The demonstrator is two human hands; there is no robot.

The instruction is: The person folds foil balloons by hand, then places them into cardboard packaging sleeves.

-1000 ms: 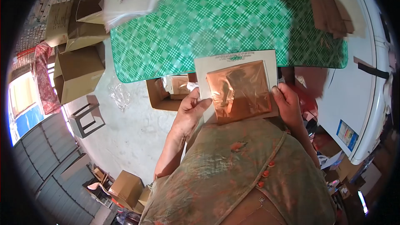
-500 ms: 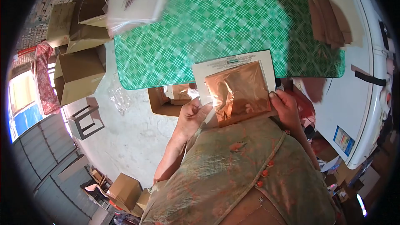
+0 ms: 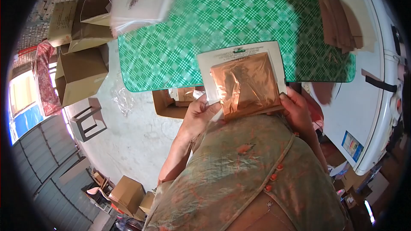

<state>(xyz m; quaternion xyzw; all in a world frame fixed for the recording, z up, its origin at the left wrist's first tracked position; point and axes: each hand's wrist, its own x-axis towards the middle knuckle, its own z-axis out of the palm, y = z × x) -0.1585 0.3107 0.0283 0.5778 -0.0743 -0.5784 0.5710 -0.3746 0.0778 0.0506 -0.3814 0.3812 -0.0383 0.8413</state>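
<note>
Between my two hands is a white hang-hole card [image 3: 205, 66] with a shiny copper-coloured foil packet [image 3: 248, 85] lying over its face. A clear plastic sleeve seems to surround them, though its edges are hard to make out. My left hand [image 3: 201, 110] is closed on the lower left corner, thumb pressed along the edge. At the lower right edge my right hand [image 3: 295, 106] pinches with the thumb on top and the other fingers partly hidden beneath. The card is tilted, its upper part over the near edge of the green checked tablecloth [image 3: 231, 21].
A stack of clear plastic bags [image 3: 143, 2] lies at the table's far left. Brown and cream card pieces [image 3: 342, 15] sit at the right. An open cardboard box [image 3: 169, 109] stands under the near edge, with more boxes [image 3: 83, 70] and a grey stool frame [image 3: 87, 122] at left.
The card with the foil packet has risen slightly away from my body, toward the table. Both hands keep their hold on it, and the right has shifted a little.
</note>
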